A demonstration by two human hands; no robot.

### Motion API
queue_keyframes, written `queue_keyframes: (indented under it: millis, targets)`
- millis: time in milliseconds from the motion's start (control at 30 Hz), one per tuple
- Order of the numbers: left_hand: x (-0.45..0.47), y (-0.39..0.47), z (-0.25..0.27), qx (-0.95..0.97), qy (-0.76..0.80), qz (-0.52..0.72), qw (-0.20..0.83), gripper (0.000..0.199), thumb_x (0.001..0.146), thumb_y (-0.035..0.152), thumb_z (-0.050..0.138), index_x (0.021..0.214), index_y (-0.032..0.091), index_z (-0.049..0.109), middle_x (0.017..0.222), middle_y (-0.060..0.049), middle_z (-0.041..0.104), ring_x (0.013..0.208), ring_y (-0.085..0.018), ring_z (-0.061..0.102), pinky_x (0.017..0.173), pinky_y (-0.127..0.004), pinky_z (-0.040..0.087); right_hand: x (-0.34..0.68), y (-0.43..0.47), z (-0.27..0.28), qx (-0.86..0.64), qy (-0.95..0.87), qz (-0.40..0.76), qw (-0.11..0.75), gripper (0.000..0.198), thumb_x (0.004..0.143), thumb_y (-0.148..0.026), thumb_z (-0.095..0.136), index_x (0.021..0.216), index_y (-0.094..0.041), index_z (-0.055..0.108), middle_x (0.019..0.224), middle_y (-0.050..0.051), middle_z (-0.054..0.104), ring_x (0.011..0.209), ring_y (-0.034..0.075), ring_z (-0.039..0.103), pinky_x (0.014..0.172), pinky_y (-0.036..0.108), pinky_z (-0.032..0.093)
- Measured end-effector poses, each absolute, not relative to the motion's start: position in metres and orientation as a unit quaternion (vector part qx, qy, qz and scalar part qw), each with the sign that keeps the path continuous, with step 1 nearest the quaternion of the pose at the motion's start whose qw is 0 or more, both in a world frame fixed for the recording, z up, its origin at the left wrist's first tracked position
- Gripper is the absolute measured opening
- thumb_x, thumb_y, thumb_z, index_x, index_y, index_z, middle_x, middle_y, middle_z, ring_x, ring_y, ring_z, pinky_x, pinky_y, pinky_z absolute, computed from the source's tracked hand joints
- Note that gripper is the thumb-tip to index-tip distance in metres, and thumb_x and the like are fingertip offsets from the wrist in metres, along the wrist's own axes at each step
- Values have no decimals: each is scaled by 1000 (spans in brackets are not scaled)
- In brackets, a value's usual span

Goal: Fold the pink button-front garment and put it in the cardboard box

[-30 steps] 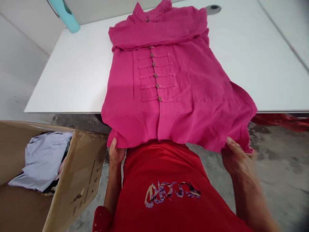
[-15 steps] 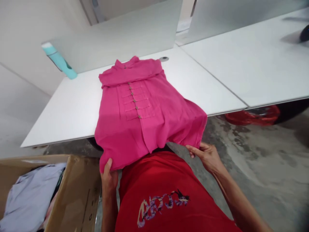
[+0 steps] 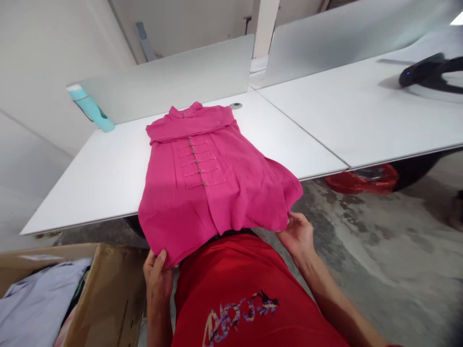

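Observation:
A bright pink long-sleeved shirt (image 3: 231, 178) lies front up, its collar at the back of the white table (image 3: 87, 178) and its sleeves folded across the chest. A column of small dark buttons runs down its middle. The lower part hangs over the table's front edge toward my body. At the left hem corner, my left hand (image 3: 158, 277) is closed on the cloth, thumb on top. My right hand (image 3: 298, 238) grips the right end of the hem, with some fingers hidden beneath the fabric.
A cardboard box (image 3: 112, 294) with folded clothes (image 3: 43, 299) stands on the floor at the lower left. A turquoise bottle (image 3: 92, 110) leans by the frosted divider (image 3: 173, 79). On the right tabletop is a black device (image 3: 427, 72); a red plastic bag (image 3: 361, 180) lies below.
My right hand has turned, its fingers going under the hem, and the right corner of the shirt has folded inward. My left hand still holds its corner. The view has tilted up slightly.

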State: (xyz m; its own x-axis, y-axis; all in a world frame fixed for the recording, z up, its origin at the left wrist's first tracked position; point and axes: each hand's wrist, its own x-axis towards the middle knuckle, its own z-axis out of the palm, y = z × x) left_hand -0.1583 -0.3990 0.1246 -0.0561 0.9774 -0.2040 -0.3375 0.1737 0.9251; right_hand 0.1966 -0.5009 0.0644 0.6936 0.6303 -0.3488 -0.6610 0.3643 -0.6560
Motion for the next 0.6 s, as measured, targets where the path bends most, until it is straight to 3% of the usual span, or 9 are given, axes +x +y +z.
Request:
queue_keyframes:
  millis: [100,167,233,333,467,600]
  targets:
    - [-156,-399,130,320,482,546,606,55,46,34,98,93,16,75,70,1,70,48,-8,57,47,-16,47,186,-491,73,-415,43,390,821,40,72,-61,81,80,-24,67,71,-1,71,61,17,67,66,31,59]
    - [-156,-398,134,302,490,545,610,53,45,37,99,88,16,75,68,1,70,48,-8,57,46,-16,46,178,-488,79,-438,30,377,816,59,68,-79,78,90,-25,71,85,2,76,77,22,73,74,36,62]
    - [-156,-397,136,288,499,543,611,52,44,39,99,83,16,74,68,1,70,48,-8,57,45,-16,46,173,-489,85,-481,11,360,799,63,55,-74,90,90,-24,72,87,3,77,82,25,74,77,37,63]
    - [-160,-396,139,291,515,531,607,52,43,41,99,80,16,73,71,-2,73,53,-12,63,48,-18,49,170,-498,97,-549,-14,383,743,60,41,-48,103,84,-19,73,82,5,77,73,24,73,71,36,63]
    - [-169,-394,149,314,536,522,585,54,45,43,98,86,16,74,71,-3,74,61,-19,71,54,-23,56,176,-518,129,-570,-44,426,701,50,49,-44,102,82,-16,78,80,10,76,66,24,72,65,35,63]
    - [-172,-387,172,300,540,555,557,55,45,40,98,90,18,75,76,-3,76,66,-20,74,58,-22,58,186,-528,170,-588,-46,417,691,47,43,-43,102,79,-21,80,76,7,75,64,25,72,63,35,64]
